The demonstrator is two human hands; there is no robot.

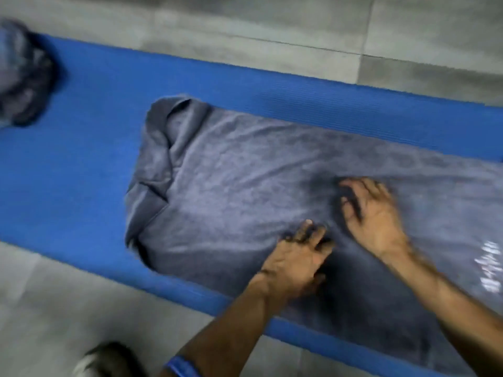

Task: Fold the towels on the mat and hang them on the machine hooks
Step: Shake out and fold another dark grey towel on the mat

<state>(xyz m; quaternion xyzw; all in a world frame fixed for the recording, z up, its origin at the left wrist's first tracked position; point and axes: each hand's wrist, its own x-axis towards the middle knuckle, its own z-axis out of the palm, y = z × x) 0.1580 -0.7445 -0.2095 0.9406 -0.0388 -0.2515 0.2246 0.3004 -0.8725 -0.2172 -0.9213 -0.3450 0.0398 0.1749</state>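
Observation:
A grey towel (239, 170) lies spread along the blue mat (89, 148), its left end rumpled and folded over. My left hand (296, 259) rests on the towel near its front edge, fingers spread flat on the cloth. My right hand (373, 213) lies a little farther back and to the right, fingers splayed and pressing the towel. Both hands are blurred by motion. A second bunched grey towel (21, 77) sits at the mat's far left end.
Grey tiled floor (272, 25) surrounds the mat on both long sides. A shoe (109, 360) shows at the bottom edge, on the floor in front of the mat. A white printed patch (490, 265) is on the towel at the right edge.

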